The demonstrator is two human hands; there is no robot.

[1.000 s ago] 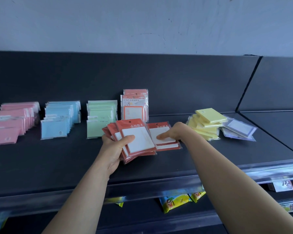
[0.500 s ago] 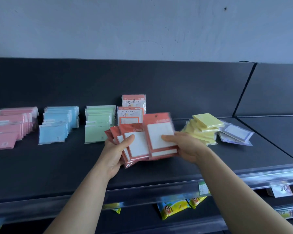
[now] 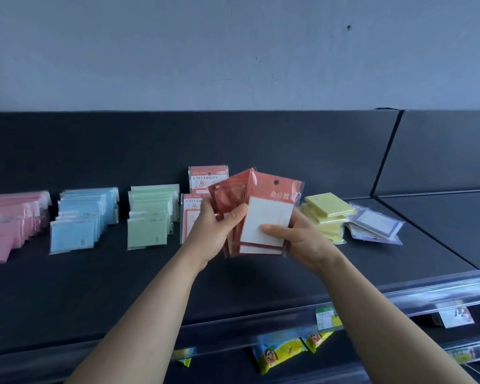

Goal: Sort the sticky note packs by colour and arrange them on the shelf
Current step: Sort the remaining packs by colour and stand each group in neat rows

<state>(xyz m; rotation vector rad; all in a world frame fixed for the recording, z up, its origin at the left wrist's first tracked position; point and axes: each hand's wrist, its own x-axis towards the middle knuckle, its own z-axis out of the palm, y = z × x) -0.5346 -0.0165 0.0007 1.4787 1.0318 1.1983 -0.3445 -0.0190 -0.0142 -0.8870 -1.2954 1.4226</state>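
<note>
We're in a shop, no question; a dark display shelf (image 3: 261, 286) runs wide, fronted by a clear price rail (image 3: 399, 295); a green-and-white price label (image 3: 328, 317) sits on that rail, and a white tag (image 3: 455, 318) shows further right; stock stands in colour rows, pink packs (image 3: 9, 220), blue packs (image 3: 78, 217), green packs (image 3: 150, 214), yellow packs (image 3: 327, 214); the red packs (image 3: 269, 217) are cellophane-wrapped, the front one with a punched hang hole (image 3: 275, 183) at the top; cartoon-printed packets (image 3: 277, 353) fill the tier below.
</note>
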